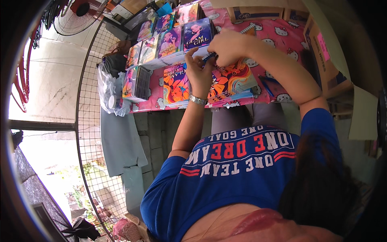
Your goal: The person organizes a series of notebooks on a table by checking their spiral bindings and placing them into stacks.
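My left hand, with a silver-banded watch on its wrist, is raised over the table with its fingers curled. My right hand comes across from the right with its fingers closed, its fingertips close to the left hand. Between them is a small dark blue object; its kind is partly hidden by the fingers. Beneath the hands lie a notebook with a bright orange and pink illustrated cover and, to its right, a stack of similar notebooks.
Stacks of illustrated notebooks line the table's far left. Another short stack stands at the left edge. A pink patterned cloth covers the table. Cardboard boxes stand on the right. A plastic bag hangs beside a wire grid.
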### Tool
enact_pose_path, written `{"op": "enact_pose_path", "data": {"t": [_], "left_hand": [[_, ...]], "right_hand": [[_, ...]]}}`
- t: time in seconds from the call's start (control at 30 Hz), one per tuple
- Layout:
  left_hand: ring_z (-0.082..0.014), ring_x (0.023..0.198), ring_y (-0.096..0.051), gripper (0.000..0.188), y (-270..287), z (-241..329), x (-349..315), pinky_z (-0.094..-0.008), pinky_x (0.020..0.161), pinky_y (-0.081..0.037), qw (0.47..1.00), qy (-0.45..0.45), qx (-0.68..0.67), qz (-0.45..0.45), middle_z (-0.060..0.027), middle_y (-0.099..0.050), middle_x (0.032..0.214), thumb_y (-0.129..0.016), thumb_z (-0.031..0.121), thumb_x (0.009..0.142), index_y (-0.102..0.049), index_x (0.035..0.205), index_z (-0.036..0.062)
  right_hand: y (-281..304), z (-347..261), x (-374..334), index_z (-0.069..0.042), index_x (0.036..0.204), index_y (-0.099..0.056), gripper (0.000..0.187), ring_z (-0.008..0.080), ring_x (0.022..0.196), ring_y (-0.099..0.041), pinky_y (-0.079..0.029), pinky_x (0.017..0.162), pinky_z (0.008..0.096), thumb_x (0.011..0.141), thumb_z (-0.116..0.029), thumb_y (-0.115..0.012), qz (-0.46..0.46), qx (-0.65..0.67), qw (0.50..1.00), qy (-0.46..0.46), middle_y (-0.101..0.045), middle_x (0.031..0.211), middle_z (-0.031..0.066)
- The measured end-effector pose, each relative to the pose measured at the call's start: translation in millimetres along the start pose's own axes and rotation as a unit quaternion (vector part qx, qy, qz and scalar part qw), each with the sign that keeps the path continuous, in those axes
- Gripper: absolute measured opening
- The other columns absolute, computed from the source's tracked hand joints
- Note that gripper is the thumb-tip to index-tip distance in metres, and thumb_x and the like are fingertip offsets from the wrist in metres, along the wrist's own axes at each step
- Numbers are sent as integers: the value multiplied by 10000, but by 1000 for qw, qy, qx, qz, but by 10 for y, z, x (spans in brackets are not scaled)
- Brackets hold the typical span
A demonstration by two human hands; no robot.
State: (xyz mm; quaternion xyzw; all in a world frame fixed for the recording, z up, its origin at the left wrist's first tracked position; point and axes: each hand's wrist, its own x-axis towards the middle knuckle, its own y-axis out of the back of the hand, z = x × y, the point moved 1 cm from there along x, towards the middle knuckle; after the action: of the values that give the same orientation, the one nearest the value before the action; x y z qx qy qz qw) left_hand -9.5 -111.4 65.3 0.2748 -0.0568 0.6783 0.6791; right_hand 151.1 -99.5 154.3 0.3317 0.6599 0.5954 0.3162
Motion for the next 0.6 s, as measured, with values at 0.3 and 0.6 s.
{"op": "enact_pose_path", "data": {"t": [0.3,0.6], "left_hand": [[-72,642,-613,243,89,-315,104,-241,503,-549,999,3,32,-37,-33,-598,812,-696,159,927,-545,1045,10],[-136,539,-556,195,13,-125,87,-273,537,-459,998,-9,60,-1,-87,-549,614,-647,182,958,-576,907,7]], "right_hand": [[-1158,786,-815,-94,1149,-667,338,334,1032,-606,-477,915,406,819,-159,-639,438,351,774,-294,-675,1013,113],[-2906,488,-1557,-64,1317,-549,532,340,1128,-566,-457,939,440,839,-220,-723,329,145,878,-316,-599,1223,165]]}}
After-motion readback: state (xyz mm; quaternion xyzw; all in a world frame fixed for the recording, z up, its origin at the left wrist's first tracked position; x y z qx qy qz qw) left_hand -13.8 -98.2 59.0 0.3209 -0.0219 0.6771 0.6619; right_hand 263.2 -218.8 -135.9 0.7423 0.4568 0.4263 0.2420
